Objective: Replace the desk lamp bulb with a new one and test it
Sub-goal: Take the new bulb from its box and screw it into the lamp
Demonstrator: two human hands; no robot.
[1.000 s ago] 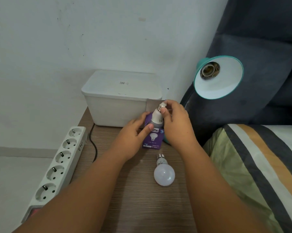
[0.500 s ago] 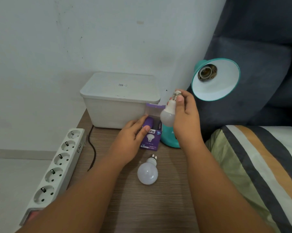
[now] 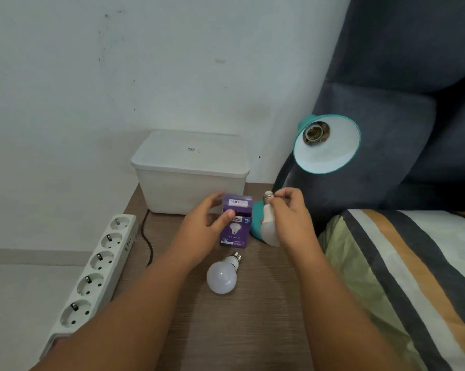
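Observation:
My right hand (image 3: 293, 220) holds a white bulb (image 3: 268, 226) by its screw base, the base pointing up, just in front of the teal lamp foot (image 3: 255, 223). My left hand (image 3: 199, 231) grips the purple bulb box (image 3: 235, 223), which stands on the wooden table (image 3: 239, 330) with its top flap open. A second white bulb (image 3: 223, 277) lies on the table below the box. The teal lamp shade (image 3: 325, 153) faces me, its socket (image 3: 315, 133) holding no bulb.
A white lidded plastic box (image 3: 191, 172) stands against the wall behind the hands. A white power strip (image 3: 97, 266) hangs along the table's left edge beside a dark cable (image 3: 148, 236). A dark sofa (image 3: 413, 103) and a striped blanket (image 3: 413, 277) lie at the right.
My right hand drew the bulb out of the purple box, lifted it toward the shade, then lowered it beside the box. The loose bulb on the table rolled a little left.

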